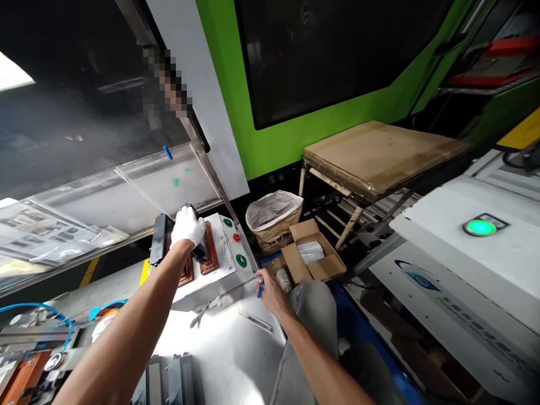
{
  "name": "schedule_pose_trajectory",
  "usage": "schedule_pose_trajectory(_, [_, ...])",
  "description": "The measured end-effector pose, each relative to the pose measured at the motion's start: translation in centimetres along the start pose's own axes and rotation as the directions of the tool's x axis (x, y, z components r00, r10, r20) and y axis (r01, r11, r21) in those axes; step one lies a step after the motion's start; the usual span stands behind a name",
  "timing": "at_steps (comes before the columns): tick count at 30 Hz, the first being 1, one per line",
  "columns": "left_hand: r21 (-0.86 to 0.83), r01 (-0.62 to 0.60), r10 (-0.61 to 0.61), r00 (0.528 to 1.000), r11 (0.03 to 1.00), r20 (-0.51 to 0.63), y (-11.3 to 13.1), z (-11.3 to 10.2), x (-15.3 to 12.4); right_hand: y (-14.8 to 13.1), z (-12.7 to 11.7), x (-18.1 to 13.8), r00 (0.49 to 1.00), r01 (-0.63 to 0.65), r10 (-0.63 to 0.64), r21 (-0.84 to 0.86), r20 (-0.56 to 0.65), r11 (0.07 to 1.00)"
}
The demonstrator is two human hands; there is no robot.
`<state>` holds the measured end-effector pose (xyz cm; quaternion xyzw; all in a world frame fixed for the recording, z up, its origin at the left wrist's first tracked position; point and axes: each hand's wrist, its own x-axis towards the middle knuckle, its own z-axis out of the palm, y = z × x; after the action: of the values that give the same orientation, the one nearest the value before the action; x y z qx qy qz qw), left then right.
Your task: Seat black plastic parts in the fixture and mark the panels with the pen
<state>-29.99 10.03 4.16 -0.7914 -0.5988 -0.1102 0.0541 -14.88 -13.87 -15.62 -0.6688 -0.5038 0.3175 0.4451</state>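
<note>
Head view: left hand point(188, 225), in a white knit glove, curled over the top of a black block-shaped part point(162, 239), fingers wrapped shut around it, apparently to press or steady it on the fixture. Part standing upright at the back-left of a white control box point(223, 256), just beside two rust-brown rectangular moulded frames point(210, 253) lying flat on the box's sloped face. Round green and red push buttons point(241, 260) along the box's right edge, within easy reach. Right hand point(270, 289), bare, resting at the near-right corner of the box, fingers pinched closed on a small blue pen-like tool point(260, 289), tip pointing down toward the metal table point(228, 349). Table smooth, brushed and shiny, with a thin metal strip point(255, 320) lying loose near the right wrist. Further right, on the floor, an open cardboard box point(310, 256) and a paper-lined sack point(273, 216), both matte and creased. Glossy green machine panel point(228, 67) behind.
</note>
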Motion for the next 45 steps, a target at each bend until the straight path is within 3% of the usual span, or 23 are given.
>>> schedule_pose_trajectory(6, [0.045,0.022,-0.029,0.985,0.999,0.168,-0.4,0.3,1.8,0.4,0.5,-0.8,1.0,0.016,-0.017,0.035,0.006,0.999])
schedule_pose_trajectory(10, [-0.086,0.057,-0.046,0.992,0.995,0.121,-0.4,1.9,0.9,1.0,0.0,-1.0,1.0,0.01,-0.008,0.049,-0.025,0.999])
schedule_pose_trajectory(16, [-0.099,0.068,-0.06,0.995,0.993,0.079,0.2,3.0,-0.5,1.0,-0.3,-0.3,1.0,0.001,0.0,0.07,-0.022,0.998])
schedule_pose_trajectory(27, [-0.086,0.046,-0.037,0.995,0.995,0.096,-0.8,3.8,0.2,-0.6,0.8,6.1,0.997,-0.064,0.057,0.175,0.043,0.982])
schedule_pose_trajectory(33, [-0.073,-0.037,0.043,0.996,0.997,0.076,-1.6,4.1,0.0,-1.1,1.3,7.3,0.994,-0.076,0.065,0.124,0.089,0.989])
schedule_pose_trajectory(42, [-0.224,0.112,-0.108,0.994,0.968,0.03,-1.8,4.1,-0.7,-1.6,1.4,8.2,0.992,-0.029,0.03,-0.008,0.122,1.0])
schedule_pose_trajectory(45, [-0.281,0.112,-0.14,0.987,0.953,-0.082,-0.9,2.9,-2.2,-2.1,0.6,6.4,0.998,-0.014,0.015,-0.017,0.069,1.0])
